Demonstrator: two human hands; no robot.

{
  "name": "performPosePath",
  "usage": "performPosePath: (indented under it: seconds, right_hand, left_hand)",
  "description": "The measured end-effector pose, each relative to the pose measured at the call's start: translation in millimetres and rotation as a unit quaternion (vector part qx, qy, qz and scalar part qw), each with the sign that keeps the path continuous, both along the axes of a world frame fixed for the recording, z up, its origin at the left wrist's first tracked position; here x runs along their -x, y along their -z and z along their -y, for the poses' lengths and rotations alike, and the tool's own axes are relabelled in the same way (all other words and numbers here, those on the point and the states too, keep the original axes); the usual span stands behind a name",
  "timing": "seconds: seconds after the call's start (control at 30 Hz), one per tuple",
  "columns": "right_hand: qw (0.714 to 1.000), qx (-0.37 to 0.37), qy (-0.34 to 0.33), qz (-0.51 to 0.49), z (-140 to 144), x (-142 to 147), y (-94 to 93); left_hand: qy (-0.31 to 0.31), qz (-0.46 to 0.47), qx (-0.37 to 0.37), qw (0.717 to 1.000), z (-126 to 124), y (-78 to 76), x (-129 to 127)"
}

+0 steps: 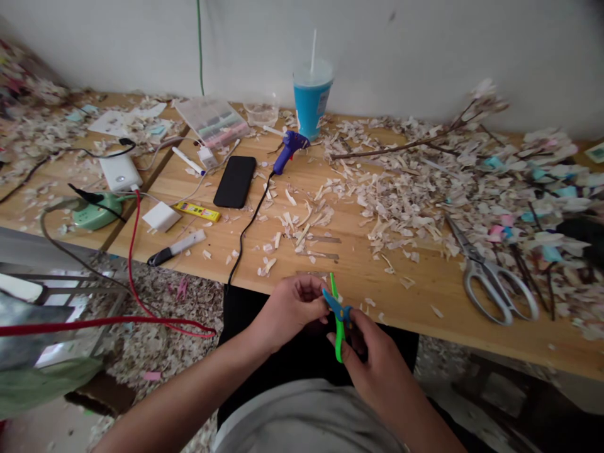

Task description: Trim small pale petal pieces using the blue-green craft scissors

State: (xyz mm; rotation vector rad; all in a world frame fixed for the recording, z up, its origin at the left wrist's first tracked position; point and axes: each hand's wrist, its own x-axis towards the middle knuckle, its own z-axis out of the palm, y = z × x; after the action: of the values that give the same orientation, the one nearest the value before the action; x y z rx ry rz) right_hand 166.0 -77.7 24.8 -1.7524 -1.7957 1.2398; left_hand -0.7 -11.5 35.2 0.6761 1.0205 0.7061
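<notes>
My right hand (370, 349) grips a small pair of green and blue scissors (338, 321), its fingers in the handles and the blades parted, pointing away from me. Just left of the blades, my left hand (297, 308) is closed with thumb and fingertips pinched together. Whatever it pinches is too small to make out. Both hands are over the table's front edge, above my lap. Thin greyish strips (321, 256) and pale dried petals (302, 229) lie on the wooden table (349, 277) just beyond them.
Large grey scissors (493, 277) lie right, beside a petal heap (415, 195) and a branch (391, 153). A purple glue gun (290, 151), blue cup (311, 100), black phone (234, 181), yellow box (197, 211) and box cutter (177, 246) lie beyond. A red cable (134, 233) hangs at left.
</notes>
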Motion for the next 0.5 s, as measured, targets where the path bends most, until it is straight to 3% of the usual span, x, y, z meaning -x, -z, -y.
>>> performPosePath:
  seconds: [0.3, 0.5]
  right_hand:
    - [0.998, -0.041, 0.046, 0.017, 3.5, -1.8, 6.9]
    - [0.999, -0.026, 0.019, 0.03, 7.9, -6.2, 4.4]
  left_hand:
    - [0.0, -0.004, -0.008, 1.0, -2.2, -4.9, 2.6]
    - [-0.024, 0.033, 0.022, 0.999, 1.2, 0.5, 4.9]
